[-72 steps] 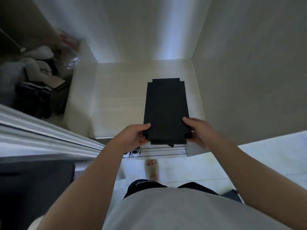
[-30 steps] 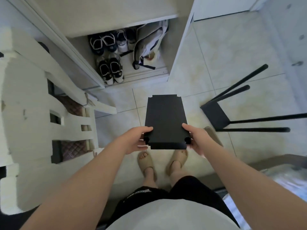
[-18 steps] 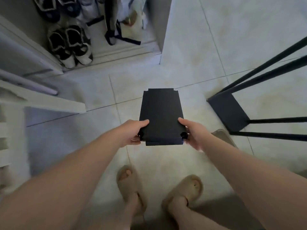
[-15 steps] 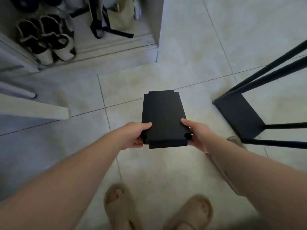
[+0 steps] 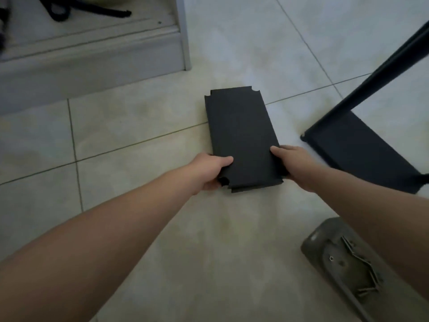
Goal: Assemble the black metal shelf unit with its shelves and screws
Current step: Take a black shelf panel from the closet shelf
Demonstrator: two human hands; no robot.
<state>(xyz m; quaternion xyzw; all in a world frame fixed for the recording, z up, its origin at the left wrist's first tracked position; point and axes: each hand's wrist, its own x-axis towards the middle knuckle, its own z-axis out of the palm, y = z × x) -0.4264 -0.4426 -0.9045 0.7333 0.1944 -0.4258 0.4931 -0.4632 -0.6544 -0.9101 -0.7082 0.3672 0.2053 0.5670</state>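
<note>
A flat black rectangular metal shelf panel [image 5: 241, 135] with notched corners is held low over the pale tiled floor [image 5: 139, 126]; whether it touches the tiles cannot be told. Its near left corner is grasped by the left hand [image 5: 212, 169], thumb on top; its near right corner is grasped by the right hand [image 5: 290, 163]. To the right, apart from it, a black shelf frame with round posts [image 5: 362, 154] is seen on the floor; beside the right forearm a grey tray [image 5: 325, 240] of dark screws [image 5: 362, 263] is laid.

L hand [image 5: 212, 169] & R hand [image 5: 291, 162] bare. Both forearms bare from wrist to frame edge, smooth, approx. same build. Thumbs show; other fingers mostly hidden. Nails too blurry to tell.
</note>
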